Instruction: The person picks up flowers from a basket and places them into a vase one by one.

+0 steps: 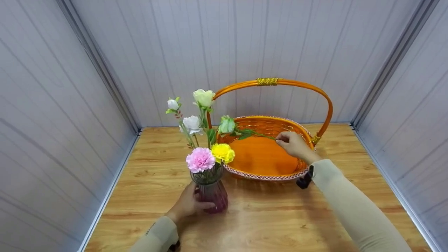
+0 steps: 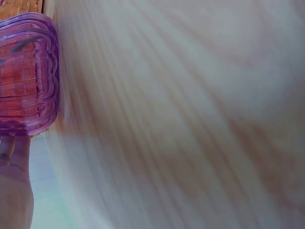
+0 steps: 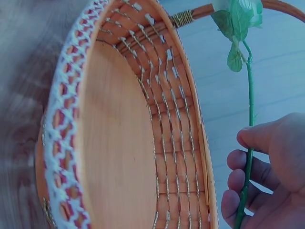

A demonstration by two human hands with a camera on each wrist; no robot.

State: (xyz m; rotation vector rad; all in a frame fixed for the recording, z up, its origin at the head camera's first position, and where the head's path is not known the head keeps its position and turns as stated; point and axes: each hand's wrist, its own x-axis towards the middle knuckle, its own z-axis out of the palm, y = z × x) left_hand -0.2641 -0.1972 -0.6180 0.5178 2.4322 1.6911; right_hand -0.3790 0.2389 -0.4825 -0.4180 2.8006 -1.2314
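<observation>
My left hand (image 1: 189,203) grips a glass vase (image 1: 219,199), clear above and purple-pink below, in the head view. The left wrist view shows the vase's ribbed base (image 2: 45,81) with fingers (image 2: 19,152) against it. In the vase stand a pink carnation (image 1: 200,160), a yellow carnation (image 1: 223,153), a white rose (image 1: 192,124), a cream rose (image 1: 204,97) and a white bud (image 1: 173,104). Over the basket, my right hand (image 1: 296,145) pinches the green stem of a pale green rose (image 1: 227,126), whose bloom points left toward the vase. Thumb and fingers hold that stem (image 3: 250,90) in the right wrist view.
An orange woven basket (image 1: 266,177) with a tall arched handle (image 1: 327,112) sits behind and right of the vase. Its visible inside holds nothing. Wood-grain tabletop (image 1: 150,168) lies underneath, with pale panel walls (image 1: 231,42) at the back and both sides.
</observation>
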